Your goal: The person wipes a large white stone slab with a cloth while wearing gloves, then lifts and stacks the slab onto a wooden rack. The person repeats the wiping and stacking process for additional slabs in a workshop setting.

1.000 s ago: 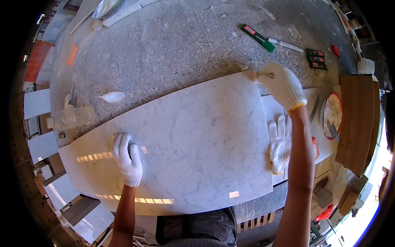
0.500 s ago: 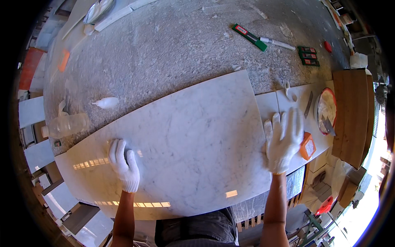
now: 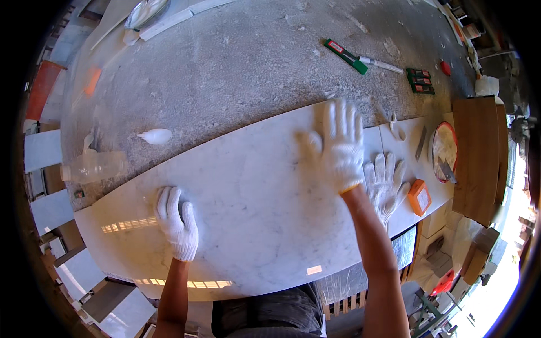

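A large white marble slab (image 3: 248, 186) with grey veining and a curved far edge lies in front of me. My left hand (image 3: 178, 222), in a white knitted glove, rests on its left part with fingers stretched and thumb apart. Toward the slab's far right corner, my right hand (image 3: 342, 149) is spread open, palm down, in a matching glove slightly blurred by motion. Neither hand holds anything. Beside my right wrist, a loose white glove (image 3: 387, 183) lies on pale pieces at the slab's right edge. An orange box-shaped item (image 3: 418, 197) sits next to that glove.
At the right stand a red-rimmed bowl (image 3: 445, 146) of white paste and a cardboard box (image 3: 476, 158). Green packets (image 3: 421, 81) and a white marker (image 3: 382, 65) lie on the rough tabletop. A clear bottle (image 3: 96, 167) and a white squeeze bottle (image 3: 156, 136) are at left.
My right hand has moved left and away from me onto the slab, uncovering the loose glove. My left hand has shifted slightly to the right.
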Demonstrator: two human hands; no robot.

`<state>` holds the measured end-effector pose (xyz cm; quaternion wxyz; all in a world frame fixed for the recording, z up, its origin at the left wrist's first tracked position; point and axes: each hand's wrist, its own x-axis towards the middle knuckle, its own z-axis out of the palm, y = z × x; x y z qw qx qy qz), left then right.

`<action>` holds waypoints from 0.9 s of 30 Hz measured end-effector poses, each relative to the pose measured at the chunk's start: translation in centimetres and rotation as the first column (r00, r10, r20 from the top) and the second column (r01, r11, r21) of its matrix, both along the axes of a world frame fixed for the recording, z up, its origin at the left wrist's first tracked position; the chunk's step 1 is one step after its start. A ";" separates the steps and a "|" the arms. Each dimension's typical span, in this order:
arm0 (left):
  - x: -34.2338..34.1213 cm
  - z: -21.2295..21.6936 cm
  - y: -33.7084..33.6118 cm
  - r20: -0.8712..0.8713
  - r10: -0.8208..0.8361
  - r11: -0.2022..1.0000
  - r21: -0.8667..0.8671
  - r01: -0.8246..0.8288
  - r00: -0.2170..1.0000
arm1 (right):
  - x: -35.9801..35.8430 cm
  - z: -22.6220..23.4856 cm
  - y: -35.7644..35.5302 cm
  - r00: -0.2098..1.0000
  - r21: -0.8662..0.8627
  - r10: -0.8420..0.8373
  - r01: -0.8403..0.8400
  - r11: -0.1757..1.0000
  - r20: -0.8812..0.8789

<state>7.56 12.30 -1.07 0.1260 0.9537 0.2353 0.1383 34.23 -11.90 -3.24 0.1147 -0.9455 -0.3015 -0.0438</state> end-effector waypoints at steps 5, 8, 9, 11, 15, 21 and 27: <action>0.2 0.4 -0.1 0.024 -0.011 0.999 -0.042 0.012 1.000 | -17.4 0.5 2.2 0.909 0.118 0.406 -0.395 0.911 -0.091; -0.3 0.5 0.2 0.041 -0.011 0.996 -0.089 0.014 0.999 | -26.2 0.7 1.5 0.767 0.184 0.571 -0.541 0.821 -0.292; -0.5 0.4 0.3 0.050 -0.008 0.994 -0.111 0.014 0.999 | -28.0 0.7 1.0 0.731 0.220 0.573 -0.531 0.819 -0.370; -0.8 0.3 0.6 0.084 -0.013 0.988 -0.155 0.026 0.996 | -28.8 0.8 0.6 0.761 0.199 0.535 -0.497 0.845 -0.367; -1.4 0.0 1.2 0.171 0.013 0.969 -0.247 0.030 0.985 | -27.7 0.8 -3.5 0.904 0.043 0.335 -0.336 0.941 -0.265; -1.8 0.2 1.8 0.276 -0.003 0.960 -0.268 0.080 0.961 | -21.5 1.0 -9.6 0.962 -0.058 -0.257 0.253 0.966 -0.087; -1.5 0.1 1.9 0.303 -0.085 0.964 -0.215 0.155 0.949 | -11.1 -0.1 -5.7 0.893 -0.132 -0.446 0.437 0.890 -0.055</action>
